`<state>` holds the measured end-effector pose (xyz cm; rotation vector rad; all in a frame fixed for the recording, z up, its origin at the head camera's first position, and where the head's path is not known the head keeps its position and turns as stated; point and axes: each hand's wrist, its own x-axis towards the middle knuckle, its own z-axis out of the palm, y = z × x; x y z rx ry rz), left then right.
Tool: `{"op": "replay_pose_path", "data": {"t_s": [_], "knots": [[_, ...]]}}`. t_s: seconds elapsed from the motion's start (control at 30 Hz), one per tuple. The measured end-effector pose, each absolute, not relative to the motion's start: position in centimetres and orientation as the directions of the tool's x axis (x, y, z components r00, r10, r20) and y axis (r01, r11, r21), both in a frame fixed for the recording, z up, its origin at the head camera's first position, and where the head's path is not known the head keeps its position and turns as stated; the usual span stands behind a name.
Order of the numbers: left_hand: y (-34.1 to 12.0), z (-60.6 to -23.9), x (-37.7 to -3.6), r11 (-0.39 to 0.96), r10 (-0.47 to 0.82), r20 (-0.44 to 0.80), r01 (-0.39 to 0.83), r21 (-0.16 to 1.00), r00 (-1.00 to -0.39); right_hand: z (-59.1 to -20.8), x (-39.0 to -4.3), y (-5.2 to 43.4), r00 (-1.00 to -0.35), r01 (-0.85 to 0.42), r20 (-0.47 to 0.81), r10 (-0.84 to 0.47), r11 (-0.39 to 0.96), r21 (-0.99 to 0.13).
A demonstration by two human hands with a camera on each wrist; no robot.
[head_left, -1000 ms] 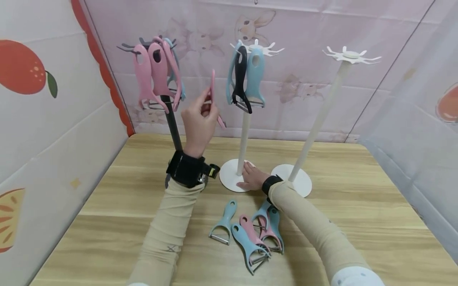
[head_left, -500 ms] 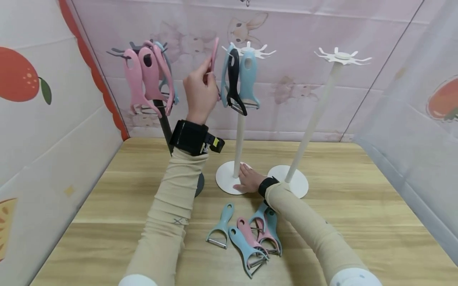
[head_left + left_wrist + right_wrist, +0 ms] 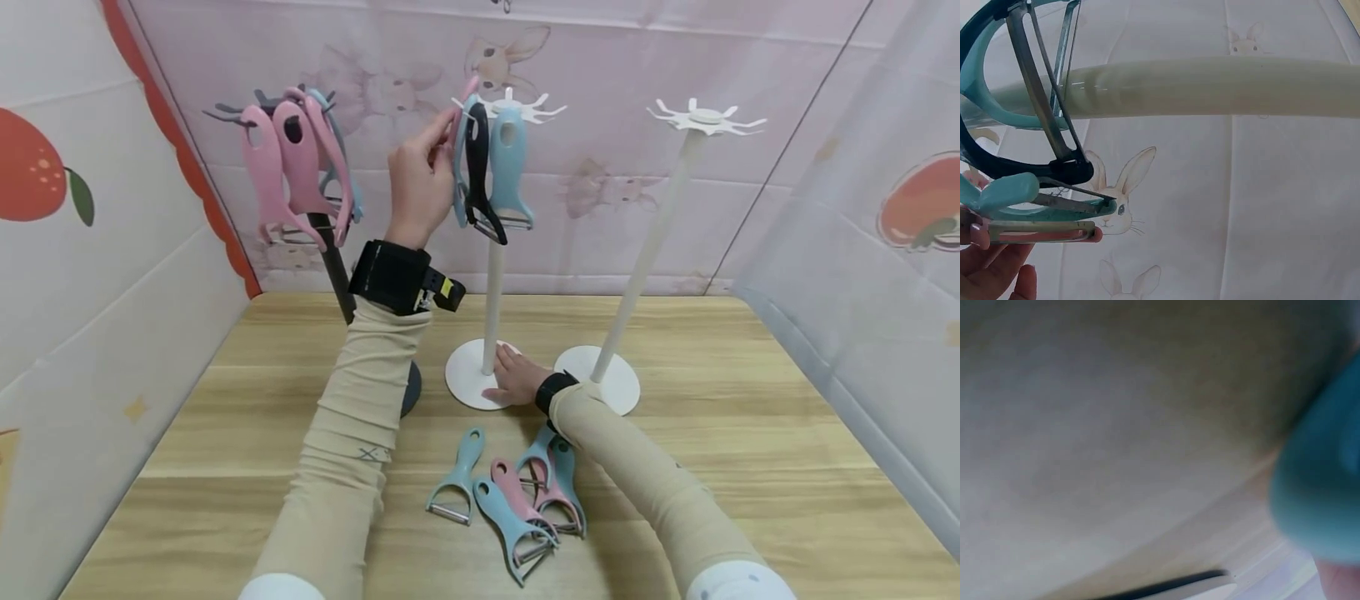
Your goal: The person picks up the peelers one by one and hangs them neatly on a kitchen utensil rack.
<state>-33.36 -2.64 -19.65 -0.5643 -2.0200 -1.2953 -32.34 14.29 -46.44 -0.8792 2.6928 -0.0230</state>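
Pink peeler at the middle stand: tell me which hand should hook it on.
Probably the left hand: it already pinches the pink peeler right at the middle stand's hooks. The right hand rests low on that stand's base, steadying it.

On the far left of the wooden surface [image 3: 750, 433] we see a dark stand [image 3: 327, 250] hung with pink peelers [image 3: 281, 167], and on the right a bare white stand [image 3: 660, 242] with an empty hook wheel on top. Near us, a loose heap of blue and pink peelers [image 3: 517, 500] lies flat on the surface. Behind it all we see a pink bunny-print backdrop [image 3: 600, 50], with fruit-print panels [image 3: 45, 167] at the left and right.
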Motion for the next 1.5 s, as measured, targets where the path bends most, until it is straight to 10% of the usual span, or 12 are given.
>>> {"op": "replay_pose_path", "data": {"t_s": [1.1,1.5], "knots": [[-5.2,-30.3,-32.2,0.446,0.134,0.5,0.502,0.741,-0.856,-45.7,-32.2,14.4,-0.772,-0.573,-0.279,-0.571,0.815,-0.081],[-4.5,-40.1,-32.1,0.783,0.451,0.101,0.447,0.432,-0.887,-44.2,-33.0,16.3,-0.826,-0.479,-0.284,-0.487,0.872,-0.102]]}}
